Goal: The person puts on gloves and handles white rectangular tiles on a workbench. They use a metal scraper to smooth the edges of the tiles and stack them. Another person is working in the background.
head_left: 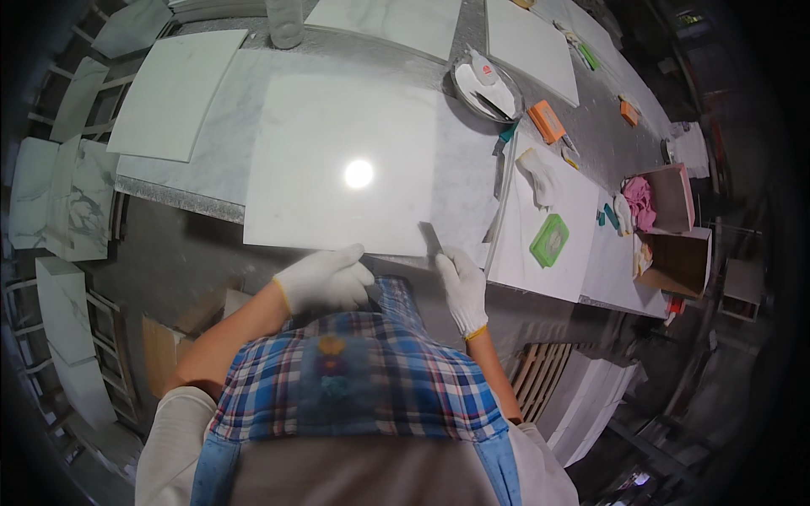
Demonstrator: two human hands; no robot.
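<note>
My right hand (pixel 462 292), in a white knit glove with a yellow cuff, grips a dark, flat metal blade like a scraper (pixel 430 239). The blade points up over the front right corner of a glossy white tile (pixel 337 152), and I cannot tell whether it touches. The tile lies on the workbench, its near edge reaching past the bench, with a bright light reflected on it. Close to that near edge is my left hand (pixel 327 277), gloved likewise, its fingers loosely bent and slightly apart with nothing seen in them.
Right of the tile, a spare glove (pixel 540 179) and a green box (pixel 550 240) lie on a white board. Behind are a bowl (pixel 487 88) holding a bottle and an orange block (pixel 547 122). Another tile (pixel 177 93) overhangs the bench at left. Cardboard boxes (pixel 675 260) sit far right.
</note>
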